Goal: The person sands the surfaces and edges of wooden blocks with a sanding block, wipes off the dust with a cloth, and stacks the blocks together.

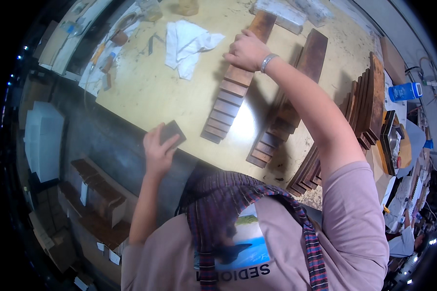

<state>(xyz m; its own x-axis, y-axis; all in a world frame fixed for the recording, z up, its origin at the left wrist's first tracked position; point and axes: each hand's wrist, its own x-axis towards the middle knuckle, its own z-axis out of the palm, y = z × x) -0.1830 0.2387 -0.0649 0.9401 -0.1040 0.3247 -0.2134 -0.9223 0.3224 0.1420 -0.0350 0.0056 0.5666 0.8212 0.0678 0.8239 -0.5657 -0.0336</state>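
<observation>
My left hand (158,151), at the near edge of the table, is closed on a dark flat square piece (176,131), thumb and fingers on its sides. I cannot make out what that piece is made of. My right hand (249,52) reaches far forward, fingers curled over the top wooden board (262,28) of a fanned-out stack. Its lower boards (223,110) show only their ends, stepped toward me. Just right of it lies a second stepped stack of brown boards (310,58), partly behind my right forearm.
More brown boards (372,97) are stacked at the right, beside a blue bottle (404,91). A crumpled white cloth (187,46) lies on the pale table (131,92). Wrapped pale blocks (281,15) sit at the far edge, and tools (99,52) at the far left.
</observation>
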